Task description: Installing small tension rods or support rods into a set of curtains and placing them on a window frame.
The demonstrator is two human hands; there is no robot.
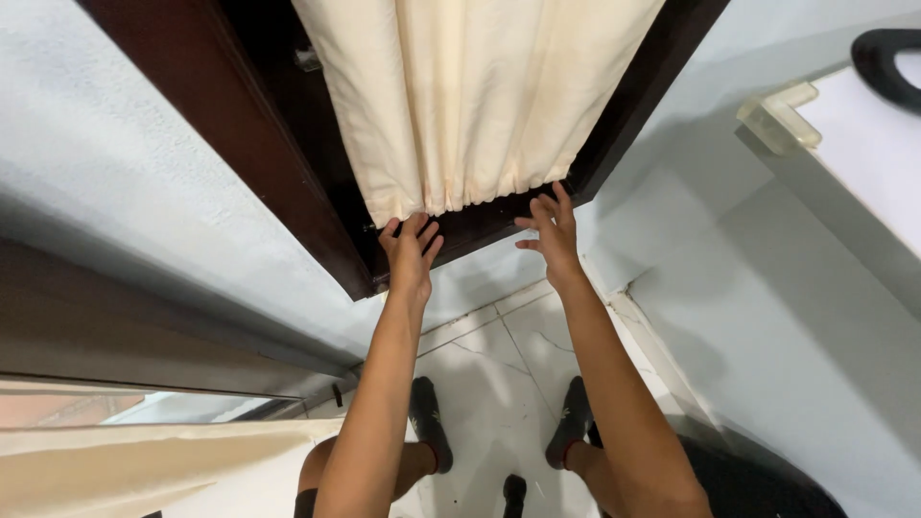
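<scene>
Cream curtain (470, 96), dark brown frame (288, 173), black socks (427, 422)

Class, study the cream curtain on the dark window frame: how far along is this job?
Done: the cream curtain hangs gathered within the dark frame. In hand: left hand and right hand reach its bottom hem, fingers spread. Left: a second cream cloth lies unhung, lower left.

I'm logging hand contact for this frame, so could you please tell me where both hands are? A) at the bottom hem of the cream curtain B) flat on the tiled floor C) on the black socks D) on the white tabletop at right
A: the left hand and the right hand both reach up to the gathered bottom hem of the cream curtain.
</scene>
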